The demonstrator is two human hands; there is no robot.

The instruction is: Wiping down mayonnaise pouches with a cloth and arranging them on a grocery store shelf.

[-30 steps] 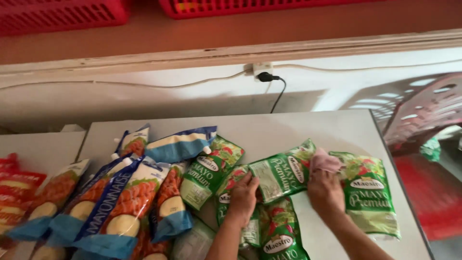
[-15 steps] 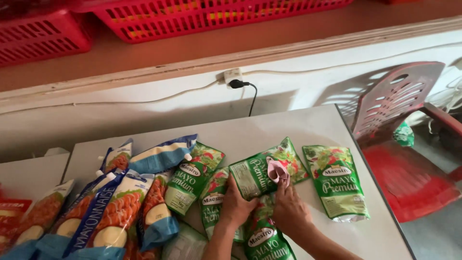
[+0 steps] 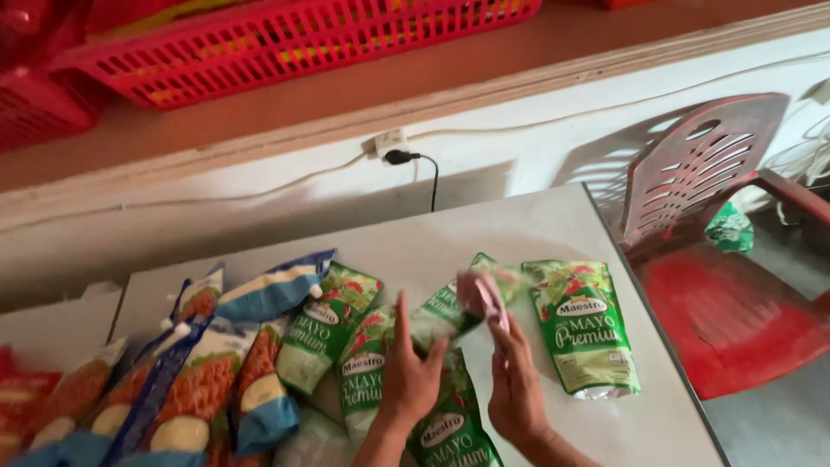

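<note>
- Head view: the left hand (image 3: 411, 376) is seen from its back, with the fingers spread and laid on a green pouch (image 3: 450, 311) that is lifted and blurred above the bench (image 3: 519, 229).
- The right hand (image 3: 517, 385) is raised just beside it; a small pink cloth (image 3: 482, 296) is pinched between its fingertips and pressed to the upper end of that same pouch.
- Whether the left grip is closed around the pouch cannot be told, since the palm side is hidden.
- More green pouches are lying under and around the hands: one at the left (image 3: 324, 333), one partly covered by the left wrist (image 3: 363, 380), one at the lower edge between the two forearms (image 3: 454, 432).
- A separate green pouch (image 3: 588, 329) is lying flat to the right, near the bench edge, apart from the hands.
- At the far left a crowded row of blue and orange packets (image 3: 199, 380) is overlapping, with one blue packet (image 3: 272, 290) laid across the top.
- Beside the bench on the right a red plastic chair (image 3: 718, 259) is standing, close to the corner.
- On the wall behind, a black plug (image 3: 398, 157) is seen in a socket, with its cable hanging down.
- Above it, on a brown shelf (image 3: 432, 73), red baskets (image 3: 285, 43) are placed.
</note>
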